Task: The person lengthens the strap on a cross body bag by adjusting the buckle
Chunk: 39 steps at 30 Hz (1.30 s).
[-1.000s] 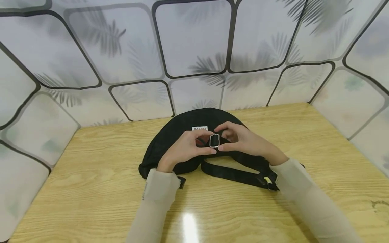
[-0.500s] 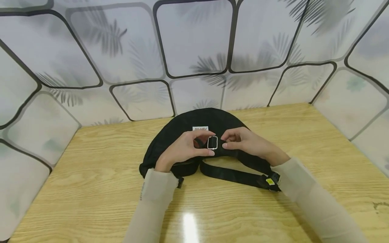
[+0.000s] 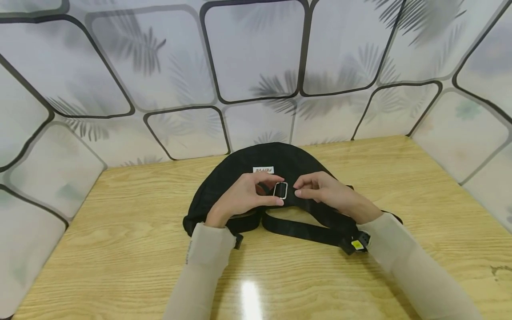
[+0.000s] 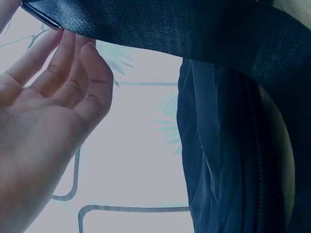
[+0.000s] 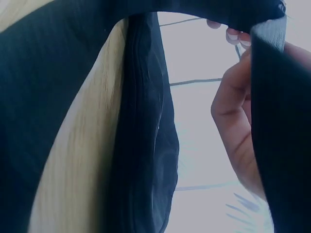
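Observation:
A black crescent-shaped sling bag (image 3: 276, 155) with a white label (image 3: 263, 170) lies on the table. In front of it, my left hand (image 3: 242, 193) pinches a square metal slide buckle (image 3: 281, 190) between thumb and forefinger. Black webbing strap (image 4: 160, 29) runs through the buckle and loops back toward the bag. Just right of the buckle, my right hand (image 3: 330, 192) pinches the strap with thumb and forefinger. The strap covers part of the right hand (image 5: 238, 116) in the right wrist view.
A strap loop (image 3: 300, 230) lies on the wooden table (image 3: 132, 249) in front of the bag. By the right cuff is a black plastic buckle (image 3: 356, 244) with a yellow mark. A patterned fabric wall (image 3: 256, 53) rises behind the table.
The right hand has drawn slightly right and down, away from the metal buckle. The buckle has shifted a little left and down with the left fingers. The plastic buckle has turned.

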### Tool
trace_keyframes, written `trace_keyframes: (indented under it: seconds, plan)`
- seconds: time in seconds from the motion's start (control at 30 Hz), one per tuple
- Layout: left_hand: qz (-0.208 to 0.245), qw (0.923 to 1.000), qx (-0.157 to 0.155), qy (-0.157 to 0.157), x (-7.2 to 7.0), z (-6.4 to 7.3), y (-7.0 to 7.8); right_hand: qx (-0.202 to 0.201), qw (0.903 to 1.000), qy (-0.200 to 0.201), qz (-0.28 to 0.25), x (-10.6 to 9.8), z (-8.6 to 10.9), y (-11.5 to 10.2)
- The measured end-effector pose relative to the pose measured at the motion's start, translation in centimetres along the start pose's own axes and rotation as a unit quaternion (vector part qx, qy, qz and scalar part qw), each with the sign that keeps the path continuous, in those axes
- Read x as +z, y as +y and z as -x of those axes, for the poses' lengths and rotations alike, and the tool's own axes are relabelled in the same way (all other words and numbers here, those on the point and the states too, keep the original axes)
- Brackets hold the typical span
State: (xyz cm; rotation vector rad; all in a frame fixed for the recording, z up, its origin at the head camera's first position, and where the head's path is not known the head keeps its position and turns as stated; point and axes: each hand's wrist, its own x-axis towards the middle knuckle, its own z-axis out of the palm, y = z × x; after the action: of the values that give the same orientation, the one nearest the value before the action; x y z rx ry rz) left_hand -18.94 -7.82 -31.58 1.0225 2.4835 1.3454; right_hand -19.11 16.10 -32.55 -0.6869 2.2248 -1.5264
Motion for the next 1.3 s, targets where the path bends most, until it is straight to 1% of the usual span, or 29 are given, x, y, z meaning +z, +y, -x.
trace_keyframes:
  seconds: [0.13, 0.23, 0.37, 0.57, 0.77, 0.9, 1.03, 1.13, 1.3]
  plan:
    - [0.005, 1.0, 0.002, 0.008, 0.2, -0.1, -0.1, -0.018, 0.9998, 0.006, -0.009, 0.1, -0.1, 0.2]
    - [0.012, 0.9998, 0.009, 0.013, 0.4, -0.2, -0.1, -0.022, 0.9995, 0.01, -0.023, 0.3, -0.3, 0.1]
    - [0.021, 0.9996, 0.017, 0.012, 0.6, -0.4, -0.2, -0.019, 0.9987, 0.013, -0.045, 0.7, -0.6, -0.2]
    - [0.03, 0.9994, 0.013, 0.015, 0.9, -0.4, -0.2, -0.008, 0.9976, 0.019, -0.065, 1.1, -0.9, -0.5]
    - [0.014, 0.9995, 0.025, 0.014, 0.4, -0.3, -0.1, 0.005, 0.9984, 0.012, -0.054, 0.7, -0.6, -0.3]
    - [0.006, 0.9992, 0.027, 0.029, -0.1, -0.1, -0.1, 0.011, 0.9994, -0.004, -0.031, 0.4, -0.4, -0.1]
    - [0.01, 0.9986, 0.031, 0.042, -0.5, 0.2, -0.1, 0.021, 0.9996, -0.011, -0.014, 0.2, -0.1, 0.2]
    - [0.013, 0.9984, 0.031, 0.045, -0.7, 0.3, 0.0, 0.01, 0.9997, -0.013, -0.019, 0.2, 0.0, 0.3]
    - [0.011, 0.9991, 0.017, 0.037, -0.6, 0.2, 0.1, -0.013, 0.9996, -0.007, -0.023, 0.3, -0.1, 0.5]
